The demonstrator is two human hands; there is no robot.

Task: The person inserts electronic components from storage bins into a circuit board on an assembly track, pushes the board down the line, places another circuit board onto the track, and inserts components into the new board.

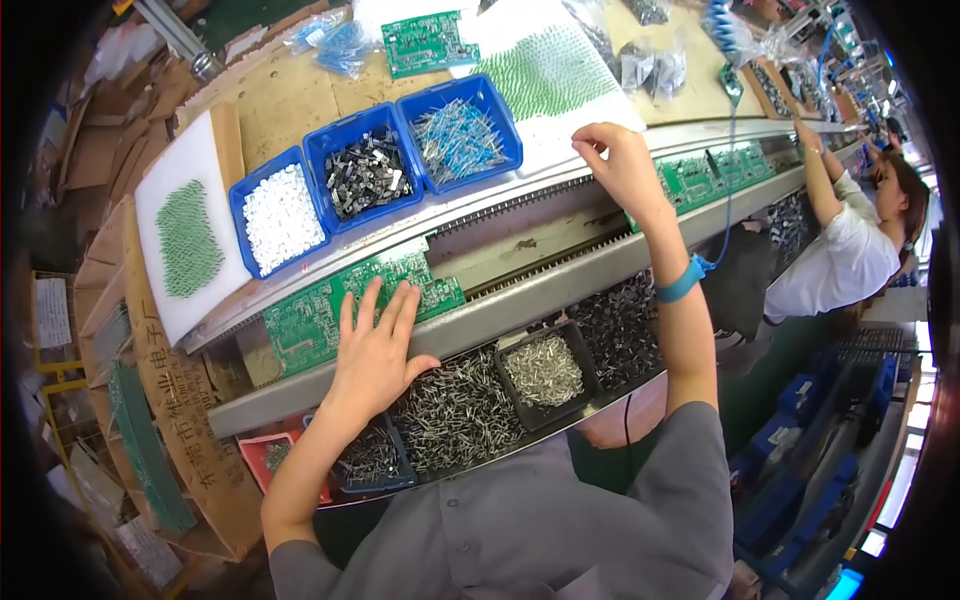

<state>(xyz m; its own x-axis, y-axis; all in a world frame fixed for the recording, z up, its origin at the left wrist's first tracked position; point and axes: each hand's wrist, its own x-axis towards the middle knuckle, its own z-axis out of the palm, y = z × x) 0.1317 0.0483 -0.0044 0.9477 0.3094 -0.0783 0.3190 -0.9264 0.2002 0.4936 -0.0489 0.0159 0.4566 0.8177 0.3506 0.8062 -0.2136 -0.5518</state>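
Note:
My left hand (pixel 372 352) rests with fingers spread on a green circuit board (pixel 300 325) lying in the conveyor rail. My right hand (pixel 622 168) is raised over the rail's far side, beside a white foam sheet (pixel 612 112) stuck with rows of small green parts. Its thumb and index finger come together in a pinch; anything between them is too small to make out. A blue wrist strap (pixel 680 282) with a coiled cord circles my right wrist. Another green board (pixel 715 178) sits in the rail to the right, partly behind my right forearm.
Beyond the rail stand blue bins of white parts (pixel 284 220), black parts (pixel 366 175) and blue-bodied leaded components (pixel 460 138). A loose green board (pixel 425 45) lies behind them. Nearer me, a tray holds metal pins (pixel 460 410) and a black box (pixel 545 370). A co-worker (pixel 840 250) works at right.

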